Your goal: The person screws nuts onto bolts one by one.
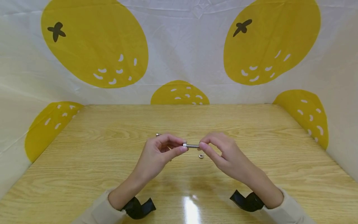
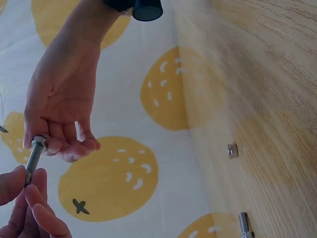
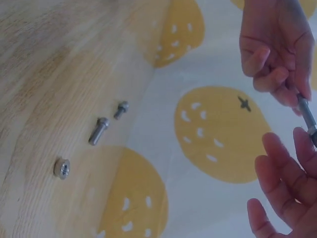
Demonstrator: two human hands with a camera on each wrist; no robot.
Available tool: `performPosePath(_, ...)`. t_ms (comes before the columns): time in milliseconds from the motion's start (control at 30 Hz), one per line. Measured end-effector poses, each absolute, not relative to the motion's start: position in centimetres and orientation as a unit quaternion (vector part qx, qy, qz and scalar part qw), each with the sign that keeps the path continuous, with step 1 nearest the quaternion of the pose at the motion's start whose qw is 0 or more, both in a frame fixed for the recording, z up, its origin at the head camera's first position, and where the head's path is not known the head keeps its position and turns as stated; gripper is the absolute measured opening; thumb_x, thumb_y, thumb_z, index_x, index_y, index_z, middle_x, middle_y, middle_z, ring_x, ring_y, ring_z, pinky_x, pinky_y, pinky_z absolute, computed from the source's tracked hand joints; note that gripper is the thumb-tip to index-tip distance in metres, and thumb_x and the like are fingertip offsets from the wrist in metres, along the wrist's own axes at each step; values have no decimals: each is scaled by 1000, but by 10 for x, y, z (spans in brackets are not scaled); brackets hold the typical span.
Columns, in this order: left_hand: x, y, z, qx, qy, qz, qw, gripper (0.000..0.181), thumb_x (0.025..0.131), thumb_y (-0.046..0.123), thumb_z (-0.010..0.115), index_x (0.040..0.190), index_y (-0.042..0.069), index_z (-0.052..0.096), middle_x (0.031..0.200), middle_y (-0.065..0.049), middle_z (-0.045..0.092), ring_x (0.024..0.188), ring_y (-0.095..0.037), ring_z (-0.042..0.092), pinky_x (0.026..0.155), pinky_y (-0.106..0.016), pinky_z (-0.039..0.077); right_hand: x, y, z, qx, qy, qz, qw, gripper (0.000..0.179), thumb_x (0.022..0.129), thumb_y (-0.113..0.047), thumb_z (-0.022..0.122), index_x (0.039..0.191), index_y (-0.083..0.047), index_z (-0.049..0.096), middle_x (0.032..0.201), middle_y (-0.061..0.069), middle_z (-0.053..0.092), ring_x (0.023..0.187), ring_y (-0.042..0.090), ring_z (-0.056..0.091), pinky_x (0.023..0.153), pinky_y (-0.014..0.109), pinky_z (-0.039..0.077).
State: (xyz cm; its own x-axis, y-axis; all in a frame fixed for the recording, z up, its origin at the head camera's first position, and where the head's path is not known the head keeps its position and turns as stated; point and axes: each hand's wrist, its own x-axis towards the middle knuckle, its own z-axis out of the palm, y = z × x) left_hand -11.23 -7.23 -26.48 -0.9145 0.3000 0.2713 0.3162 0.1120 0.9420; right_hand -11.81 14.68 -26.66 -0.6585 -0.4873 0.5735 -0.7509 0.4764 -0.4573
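Observation:
A silver bolt [image 1: 193, 146] is held level between both hands, above the wooden table. My left hand [image 1: 155, 154] pinches its thicker end between thumb and fingers. At the other end, my right hand [image 1: 226, 154] pinches with thumb and index finger. In the left wrist view a nut [image 2: 39, 143] shows on the threaded shank, right at the right fingertips. That nut [image 3: 313, 131] appears at the edge of the right wrist view too. A loose nut [image 1: 201, 156] lies on the table below the right fingers.
Two more bolts, a longer one [image 3: 98, 131] and a shorter one [image 3: 121, 109], lie on the wooden table [image 1: 112, 124], partly hidden behind the left hand in the head view. A white cloth [image 1: 184, 46] with yellow fruit shapes encloses the back and sides.

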Motion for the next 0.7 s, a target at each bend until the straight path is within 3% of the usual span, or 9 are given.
performPosePath(167,-112,-71,-265,-199,-753,-627,-1,16,83,18,70,96,9,69,91,-4,69,70,-16,59,56,-22,46,-117,145,-266,341,-857,352,158,24,98,-14,47,81,-18,64,81,-13,62,83,5,54,83,34,44)
performPosePath(300,-113,-72,-264,-193,-755,-627,0,15,83,18,70,95,10,69,91,-4,69,68,-14,58,55,-21,46,-115,147,-265,323,-869,349,139,12,94,-22,56,101,-17,64,89,-12,62,87,6,54,81,35,46)
performPosePath(400,-114,-73,-264,-189,-756,-626,3,14,83,18,70,95,11,70,91,-4,69,67,-14,58,55,-21,45,-115,148,-264,337,-859,354,150,30,86,-19,67,114,-15,57,97,-10,61,90,6,54,76,29,48)
performPosePath(567,-114,-74,-264,-188,-755,-628,2,14,83,18,70,96,11,70,92,-4,68,67,-14,57,55,-21,43,-118,146,-264,392,-821,361,203,33,80,-2,70,108,-11,55,100,-5,61,89,8,57,78,26,50)
performPosePath(700,-114,-74,-264,-192,-751,-632,1,14,83,17,71,95,11,70,92,-5,68,67,-13,57,55,-21,43,-118,145,-263,408,-809,360,221,29,80,1,69,103,-10,57,98,-4,61,88,9,58,79,24,49)
